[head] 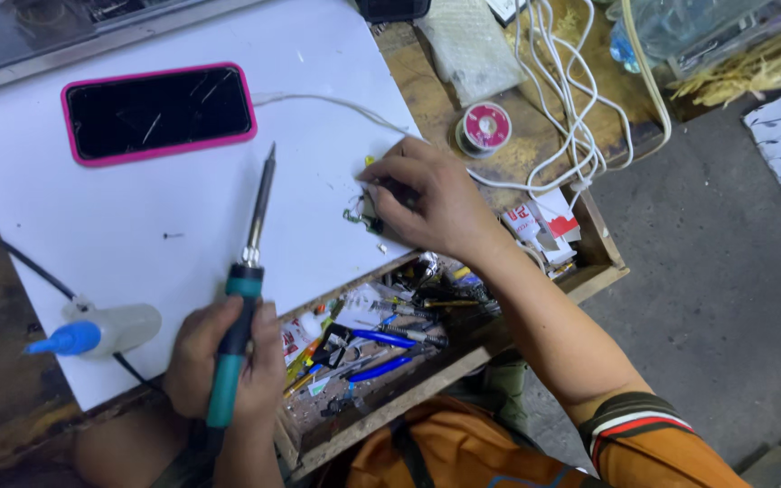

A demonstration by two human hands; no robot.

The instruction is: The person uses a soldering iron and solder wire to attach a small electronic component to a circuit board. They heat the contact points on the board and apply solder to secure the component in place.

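Head view: circuit board (365, 213) under right hand (427, 203), soldering iron (244, 289) in left hand (223, 357).

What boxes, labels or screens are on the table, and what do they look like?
Phone: upper left on the white sheet, flat rectangle, dark scratched screen, pink case.
Small carton: right of the right hand, by the drawer edge, white with red patches.
Solder spool: above that hand, round, pink label.
Small packets: in the drawer beside the left hand, white and red, too small to tell more.
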